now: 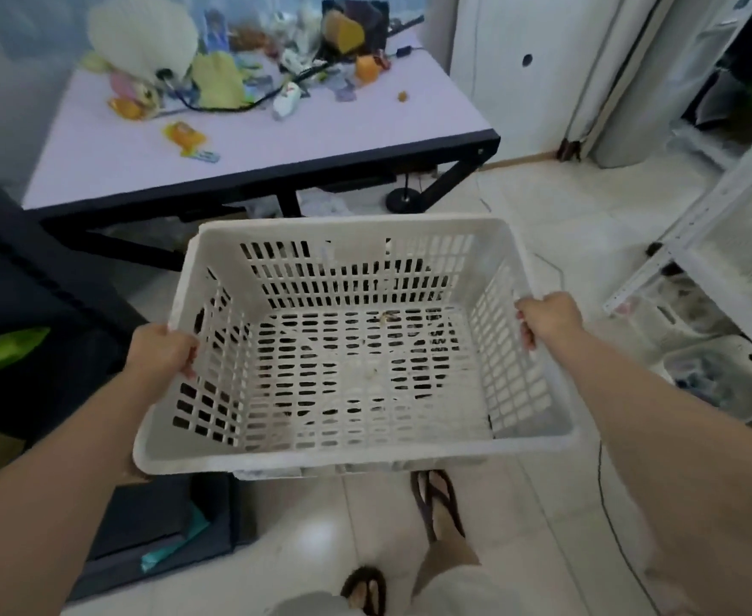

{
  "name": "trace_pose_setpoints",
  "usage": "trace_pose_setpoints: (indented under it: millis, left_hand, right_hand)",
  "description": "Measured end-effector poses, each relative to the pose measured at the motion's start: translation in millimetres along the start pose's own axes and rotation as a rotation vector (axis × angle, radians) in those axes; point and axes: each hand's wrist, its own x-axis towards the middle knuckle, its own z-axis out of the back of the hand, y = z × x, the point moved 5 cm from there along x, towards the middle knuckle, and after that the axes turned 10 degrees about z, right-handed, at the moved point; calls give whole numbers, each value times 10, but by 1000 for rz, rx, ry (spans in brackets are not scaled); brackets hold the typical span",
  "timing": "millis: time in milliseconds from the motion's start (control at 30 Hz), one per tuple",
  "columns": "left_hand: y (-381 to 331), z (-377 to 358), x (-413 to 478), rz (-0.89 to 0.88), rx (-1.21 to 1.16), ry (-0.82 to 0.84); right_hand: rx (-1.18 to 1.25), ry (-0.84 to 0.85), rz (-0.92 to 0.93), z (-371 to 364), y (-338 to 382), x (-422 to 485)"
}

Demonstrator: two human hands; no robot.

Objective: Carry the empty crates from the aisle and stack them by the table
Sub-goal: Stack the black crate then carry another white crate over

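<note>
Nearest to me, I am seeing sandalled feet [438, 504] standing on the pale tiled floor [543, 206], with a thin black cable [609, 504] trailing close on the right; I would be stepping clear of that. Just above, I am holding the white slotted crate [351, 349] level, off the floor. My left hand [160, 353] is clenching the left rim, fingers curled inside the wall, and my right hand [547, 320] is gripping the right rim the same way. The crate is empty but for a few small scraps on its bottom.

Further on, the table [276, 144] is standing ahead and slightly left, its top cluttered with toys and packets. Shelving [721, 269] is crowding the right side, and dark furniture is lying along the left. I am judging the carry to be most of the way done; to finish it well I should be keeping both grips even, walking forward between the obstacles, and lowering the crate flat beside the table's near corner.
</note>
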Motion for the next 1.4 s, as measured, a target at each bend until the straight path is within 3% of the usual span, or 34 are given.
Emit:
trace_pose_setpoints:
  millis: [233,533,633,767,1067,1400]
  left_hand:
    - [-432,-284,283,97,-50,-60]
    - [-825,-488,1013,186,-22,-48]
    - [-844,-577,1216,224,-11,-14]
    - [-803,-747,1366,307,127,156]
    - [-967,-770,1552,212,140,136]
    - [-748,-801,1216,274,188,34]
  right_hand:
    - [-33,127,37,-430,589,1243]
    - [-90,190,-4,-998,791,2003]
    - [-102,190,-75,-1165,720,2111]
    - [-76,228,-230,-1344,553,2174]
    - [-117,165,-225,-1382,534,2226]
    - [-148,187,-173,-1253,481,2156]
